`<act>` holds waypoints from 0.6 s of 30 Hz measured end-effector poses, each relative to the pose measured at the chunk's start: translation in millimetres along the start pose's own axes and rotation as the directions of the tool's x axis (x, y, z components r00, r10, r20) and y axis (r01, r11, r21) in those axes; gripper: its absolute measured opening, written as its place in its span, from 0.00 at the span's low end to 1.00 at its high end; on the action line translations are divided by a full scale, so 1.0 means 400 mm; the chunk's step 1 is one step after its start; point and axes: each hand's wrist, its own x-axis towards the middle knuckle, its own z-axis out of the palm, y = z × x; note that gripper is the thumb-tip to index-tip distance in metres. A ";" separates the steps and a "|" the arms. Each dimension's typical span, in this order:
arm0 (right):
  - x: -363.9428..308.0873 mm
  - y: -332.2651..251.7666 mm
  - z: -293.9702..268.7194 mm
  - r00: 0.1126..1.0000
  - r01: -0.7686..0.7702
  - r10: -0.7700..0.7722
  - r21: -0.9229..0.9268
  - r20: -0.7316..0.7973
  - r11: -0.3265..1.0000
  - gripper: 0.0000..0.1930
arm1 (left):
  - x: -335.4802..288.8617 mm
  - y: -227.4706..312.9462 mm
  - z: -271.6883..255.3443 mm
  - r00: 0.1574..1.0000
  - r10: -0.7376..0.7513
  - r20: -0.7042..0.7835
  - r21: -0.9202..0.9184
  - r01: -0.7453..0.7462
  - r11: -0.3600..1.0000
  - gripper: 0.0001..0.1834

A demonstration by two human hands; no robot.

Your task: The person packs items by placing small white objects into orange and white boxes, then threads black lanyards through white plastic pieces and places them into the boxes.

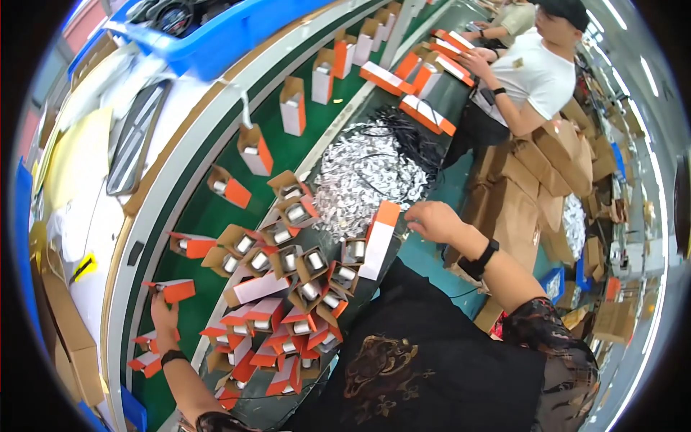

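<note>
My left hand (164, 317) is closed on a small orange-and-white carton (176, 290) over the green conveyor belt, at the left. My right hand (435, 222) hangs just right of an upright white-and-orange carton (379, 241), apart from it. Its fingers are curled together, and whatever they may hold is too small to make out. Between my hands stand many open cartons (288, 263) with brown inner flaps, packed close together, and silvery-white cylindrical items show inside them. Beyond these lies a heap of small white, shiny pieces (371, 169).
Several open cartons (291, 108) stand spaced along the belt (209, 205). Black cables (414, 140) lie beside the heap. A co-worker (533, 79) handles cartons at the far right. Large brown boxes (515, 180) stand at the right, and a blue bin (223, 43) sits at the far left.
</note>
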 end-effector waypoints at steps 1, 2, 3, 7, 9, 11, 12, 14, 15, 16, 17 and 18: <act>0.012 0.025 0.004 1.000 -0.008 0.008 0.011 -0.007 1.000 0.10 | -0.009 0.005 -0.018 1.000 0.010 -0.001 0.003 -0.010 1.000 0.22; 0.034 0.044 0.007 0.999 -0.051 0.052 0.045 -0.001 0.998 0.09 | -0.019 0.007 -0.037 0.994 -0.100 0.053 -0.036 0.102 0.994 0.23; 0.062 0.072 0.023 0.999 -0.050 0.050 0.052 -0.004 0.997 0.09 | -0.023 0.015 -0.064 0.971 -0.210 0.110 -0.067 0.219 0.974 0.23; 0.206 0.185 0.142 0.984 -0.169 0.178 0.205 -0.029 0.964 0.10 | -0.031 0.206 -0.207 0.969 -0.243 0.039 -0.048 0.245 0.968 0.24; 0.275 0.205 0.178 0.980 -0.172 0.195 0.289 -0.050 0.942 0.11 | -0.080 0.225 -0.235 0.977 -0.214 0.010 0.082 0.212 0.974 0.24; 0.328 0.201 0.194 0.976 -0.215 0.217 0.234 0.018 0.948 0.13 | -0.129 0.290 -0.263 0.923 -0.382 0.051 -0.140 0.386 0.912 0.24; 0.346 0.192 0.187 0.970 -0.237 0.221 0.198 0.100 0.951 0.10 | -0.146 0.355 -0.279 0.923 -0.377 0.077 -0.247 0.384 0.890 0.22; 0.359 0.223 0.233 0.991 -0.130 0.132 0.187 0.004 0.974 0.10 | -0.168 0.492 -0.309 0.909 -0.411 0.074 -0.336 0.411 0.848 0.21; 0.358 0.233 0.257 0.994 -0.041 0.056 0.158 -0.093 0.987 0.09 | -0.191 0.559 -0.321 0.899 -0.432 0.080 -0.435 0.421 0.796 0.19; 0.357 0.238 0.262 0.998 -0.016 0.029 0.228 -0.052 0.974 0.10 | -0.207 0.619 -0.327 0.910 -0.411 0.054 -0.500 0.381 0.777 0.18; 0.354 0.247 0.264 0.999 -0.006 0.018 0.236 -0.048 0.972 0.10 | -0.195 0.723 -0.342 0.905 -0.424 0.042 -0.499 0.387 0.775 0.18; 0.350 0.251 0.261 0.998 0.042 -0.030 0.259 -0.050 0.965 0.10 | -0.187 0.812 -0.344 0.895 -0.444 0.044 -0.559 0.391 0.732 0.17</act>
